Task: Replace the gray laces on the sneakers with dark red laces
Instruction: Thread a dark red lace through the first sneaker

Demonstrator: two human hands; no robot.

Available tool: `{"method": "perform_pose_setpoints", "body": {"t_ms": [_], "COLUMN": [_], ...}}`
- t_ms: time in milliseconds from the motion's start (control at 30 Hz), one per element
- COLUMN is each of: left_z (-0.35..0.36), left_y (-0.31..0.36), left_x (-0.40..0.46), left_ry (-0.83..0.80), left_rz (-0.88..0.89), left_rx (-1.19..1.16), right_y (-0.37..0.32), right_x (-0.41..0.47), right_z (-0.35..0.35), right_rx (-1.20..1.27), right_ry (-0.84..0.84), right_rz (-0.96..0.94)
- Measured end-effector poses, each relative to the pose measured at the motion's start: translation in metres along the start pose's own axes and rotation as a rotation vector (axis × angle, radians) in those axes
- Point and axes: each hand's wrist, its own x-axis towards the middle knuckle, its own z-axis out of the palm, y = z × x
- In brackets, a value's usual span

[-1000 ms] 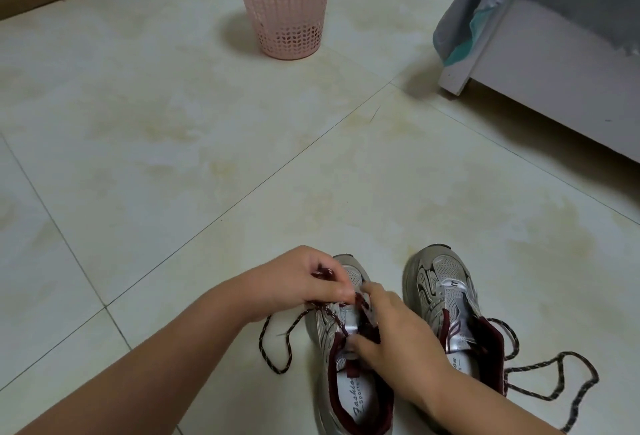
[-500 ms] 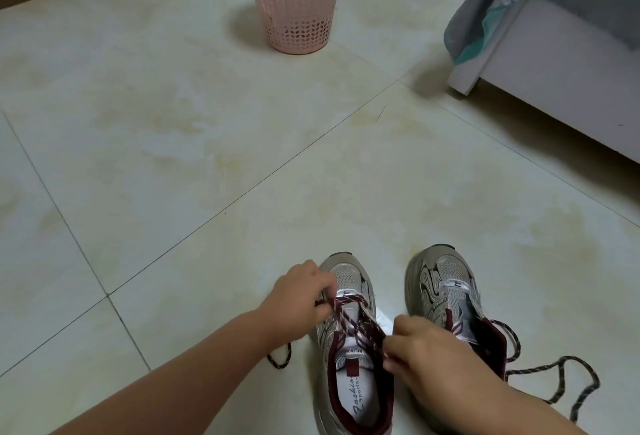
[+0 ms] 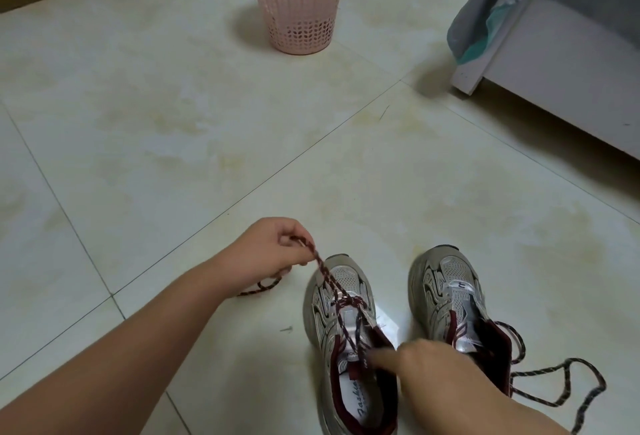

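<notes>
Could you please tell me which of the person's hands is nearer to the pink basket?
Left. The left hand pinches the dark red lace up beyond the sneaker's toe, towards the pink basket. The right hand is lower, at the sneaker's opening, farther from it.

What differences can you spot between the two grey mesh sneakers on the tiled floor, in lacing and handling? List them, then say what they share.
The left grey mesh sneaker has its dark red lace pulled taut by the left hand; the right grey mesh sneaker has its lace lying slack on the floor. The right hand reaches over the left sneaker's opening; no hand grips the right sneaker. Both are upright, toes pointing away, with dark red lining.
</notes>
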Motion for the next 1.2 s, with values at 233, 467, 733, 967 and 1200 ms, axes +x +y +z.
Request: {"method": "perform_pose_setpoints", "body": {"t_ms": [233, 467, 733, 967, 1200], "left_z": [0.023, 0.009, -0.011, -0.006, 0.040], "left_y": [0.018, -0.003, -0.058, -0.060, -0.016], "left_x": [-0.008, -0.001, -0.001, 0.000, -0.005], "left_ry": [-0.244, -0.132, -0.168, 0.042, 0.013], "left_rz": [0.088, 0.116, -0.071, -0.204, -0.127], "left_rx": [0.031, 0.386, 0.951, 0.886, -0.242], "right_y": [-0.003, 0.013, 0.046, 0.044, -0.007], "right_x": [0.039, 0.053, 0.046, 0.053, 0.049], "right_z": [-0.012, -0.019, -0.009, -0.012, -0.006], "right_rx": [0.669, 0.799, 1.093, 0.969, 0.842], "right_ry": [0.417, 0.486, 0.627, 0.617, 0.310], "right_rz": [0.067, 0.127, 0.411, 0.456, 0.179]}}
